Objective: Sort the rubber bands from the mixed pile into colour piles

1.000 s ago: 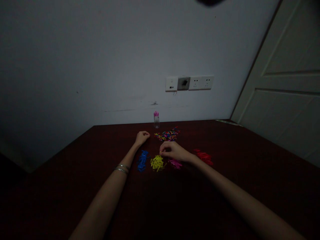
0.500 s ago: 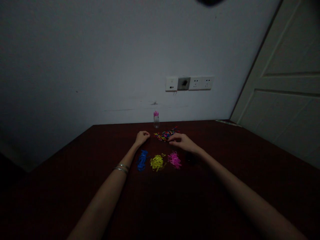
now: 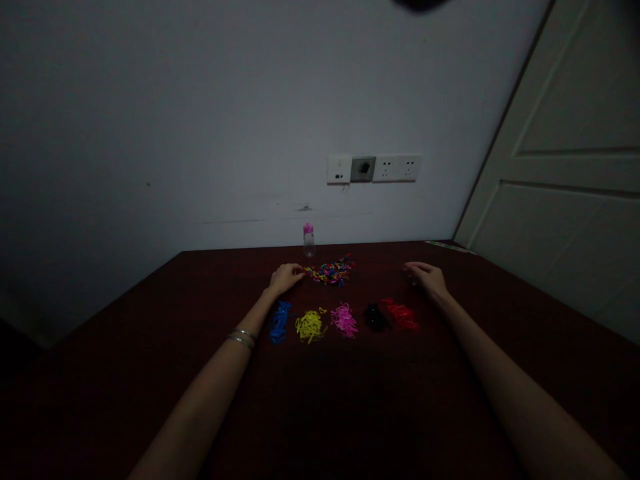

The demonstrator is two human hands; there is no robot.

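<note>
A mixed heap of small coloured bands [image 3: 330, 272] lies on the dark red table [image 3: 320, 400] near the wall. In front of it sit sorted piles: blue [image 3: 280, 321], yellow [image 3: 310, 325], pink [image 3: 344, 319], black [image 3: 375, 317] and red [image 3: 401, 315]. My left hand [image 3: 285, 277] rests curled at the left edge of the mixed heap, fingers closed; what it holds, if anything, is hidden. My right hand [image 3: 425, 276] lies on the table to the right, behind the red pile, fingers loosely stretched and holding nothing.
A small clear bottle with a pink cap [image 3: 309, 240] stands against the white wall. A row of wall sockets [image 3: 374, 169] is above it. A white door [image 3: 565, 200] stands at the right. Bracelets [image 3: 243, 337] circle my left wrist.
My right hand has moved from the yellow and pink piles to the mixed heap, then far out to the right, uncovering the black and red piles. My left hand stayed put.
</note>
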